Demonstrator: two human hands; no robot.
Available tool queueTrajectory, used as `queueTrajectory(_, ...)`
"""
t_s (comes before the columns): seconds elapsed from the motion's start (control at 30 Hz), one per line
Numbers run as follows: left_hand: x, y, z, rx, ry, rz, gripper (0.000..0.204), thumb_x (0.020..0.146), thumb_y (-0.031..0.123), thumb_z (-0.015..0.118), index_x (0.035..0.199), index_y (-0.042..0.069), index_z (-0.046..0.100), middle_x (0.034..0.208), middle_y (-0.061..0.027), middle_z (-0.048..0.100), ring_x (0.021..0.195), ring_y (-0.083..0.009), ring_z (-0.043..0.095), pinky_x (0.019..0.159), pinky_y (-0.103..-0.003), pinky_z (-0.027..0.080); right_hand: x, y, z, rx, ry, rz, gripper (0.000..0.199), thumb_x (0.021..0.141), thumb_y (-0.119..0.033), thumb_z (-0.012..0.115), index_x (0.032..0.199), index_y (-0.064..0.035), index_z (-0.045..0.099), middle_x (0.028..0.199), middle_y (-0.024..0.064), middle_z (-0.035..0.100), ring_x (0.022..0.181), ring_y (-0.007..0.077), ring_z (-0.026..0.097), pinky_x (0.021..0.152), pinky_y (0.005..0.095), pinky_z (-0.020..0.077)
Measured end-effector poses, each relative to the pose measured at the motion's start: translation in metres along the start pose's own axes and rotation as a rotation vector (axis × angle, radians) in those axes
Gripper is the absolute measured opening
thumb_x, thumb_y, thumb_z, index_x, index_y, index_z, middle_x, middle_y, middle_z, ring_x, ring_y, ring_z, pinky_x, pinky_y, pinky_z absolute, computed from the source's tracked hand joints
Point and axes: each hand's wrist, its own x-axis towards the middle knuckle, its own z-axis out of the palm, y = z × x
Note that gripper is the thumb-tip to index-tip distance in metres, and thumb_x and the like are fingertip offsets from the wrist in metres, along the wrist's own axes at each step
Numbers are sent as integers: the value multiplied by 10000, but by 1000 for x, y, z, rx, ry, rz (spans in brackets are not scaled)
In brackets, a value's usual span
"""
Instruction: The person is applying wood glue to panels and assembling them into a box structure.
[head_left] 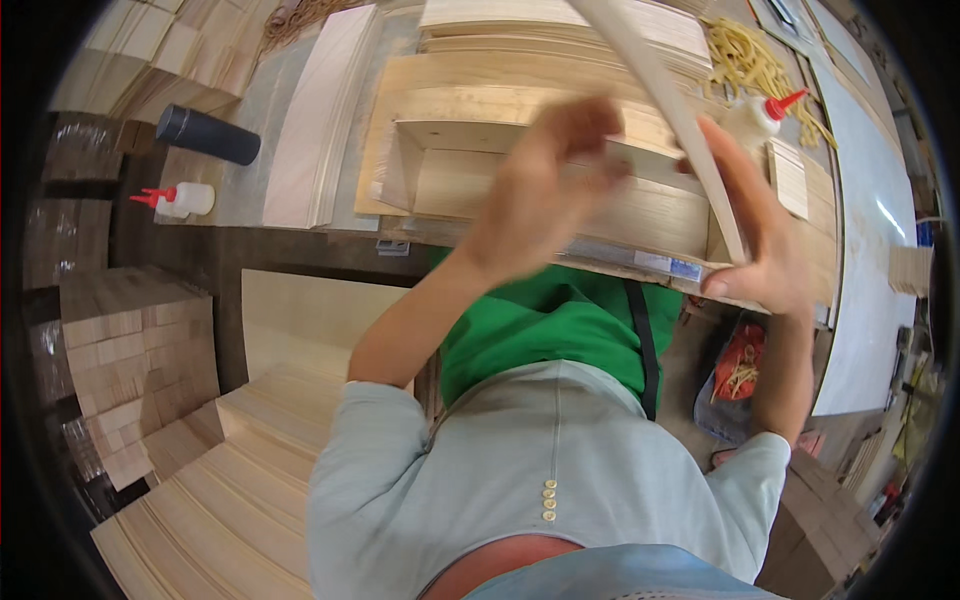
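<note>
My right hand point(762, 235) grips a thin pale wooden board point(690, 135), seen nearly edge-on and tilted up away from the bench. Its thumb is on the near side and the fingers are behind. My left hand point(535, 195) is blurred by motion over a shallow wooden box frame point(400, 165). Its thumb and fingers look apart, with nothing visible between them. The box lies on a wooden work board point(385, 100) at the bench's near edge. My hands and the raised board hide part of its right side.
Stacked thin boards point(318, 120) lie left of the box. Glue bottles with red tips stand at right point(752, 120) and left point(190, 200), near a dark cylinder point(208, 135). Yellow bands point(745, 60) lie far right. More wood stacks point(140, 350) fill the lower left.
</note>
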Motion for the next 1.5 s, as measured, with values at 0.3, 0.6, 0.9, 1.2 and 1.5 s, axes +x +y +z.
queueTrajectory(0.3,-12,64,-64,1265,-357,372,769,623,210,828,1336,121,554,1442,-126,445,1309,-305,415,1070,-414,354,-26,5,-10,-753,6,47,1020,473,-67,818,1424,-109,451,1415,156,443,1309,363,419,1092,453,372)
queueTrajectory(0.6,23,24,-83,1049,-626,-61,935,539,84,843,1395,119,466,1416,-164,421,1315,-362,391,1108,-438,324,-21,32,-18,-759,-30,-143,923,565,-191,822,1401,-84,447,1336,181,471,1277,356,423,1094,452,344)
queueTrajectory(0.9,26,16,-80,1037,-563,-80,858,559,55,721,1384,92,490,1369,-139,433,1289,-316,404,1100,-402,322,-70,57,-65,-690,89,126,1135,564,-246,864,1520,-193,255,1571,77,260,1395,313,341,1151,437,342)
queueTrajectory(1.2,26,10,-64,1004,-560,-81,876,551,1,730,1386,92,484,1377,-128,419,1304,-314,383,1104,-401,321,-68,62,-53,-582,38,208,1226,447,-248,842,1522,-207,252,1591,44,218,1438,286,263,1200,440,273)
queueTrajectory(1.5,21,8,-63,1010,-546,-126,918,515,-1,769,1383,102,488,1399,-124,426,1322,-326,373,1118,-417,314,-66,66,-47,-586,56,169,1174,461,-290,835,1505,-207,306,1571,63,269,1411,310,313,1183,450,302)
